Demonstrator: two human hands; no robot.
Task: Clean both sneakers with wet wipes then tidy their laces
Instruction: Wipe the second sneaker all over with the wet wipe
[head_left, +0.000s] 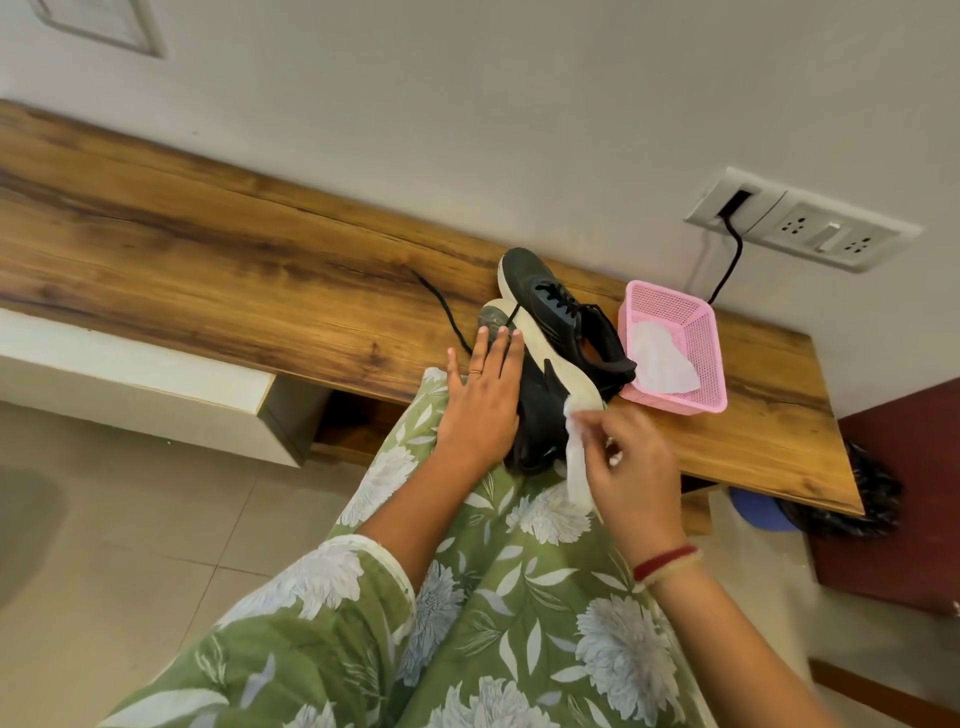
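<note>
The near sneaker (540, 410) is pinned sole-out under the flat, straight-fingered left hand (480, 400), so that the wet wipe (575, 462) pinched in the right hand (636, 467) can, seemingly, be pressed against its heel.

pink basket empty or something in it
Not empty: the pink basket holds a crumpled white wipe lying on its bottom.

The person wears a green garment (519, 597) printed with white flowers and leaves; its sleeve (332, 582) ends in white trim. A thin ring (475, 372) sits on the left hand (480, 415). Red and beige threads (665, 564) circle the right wrist (678, 584).
</note>
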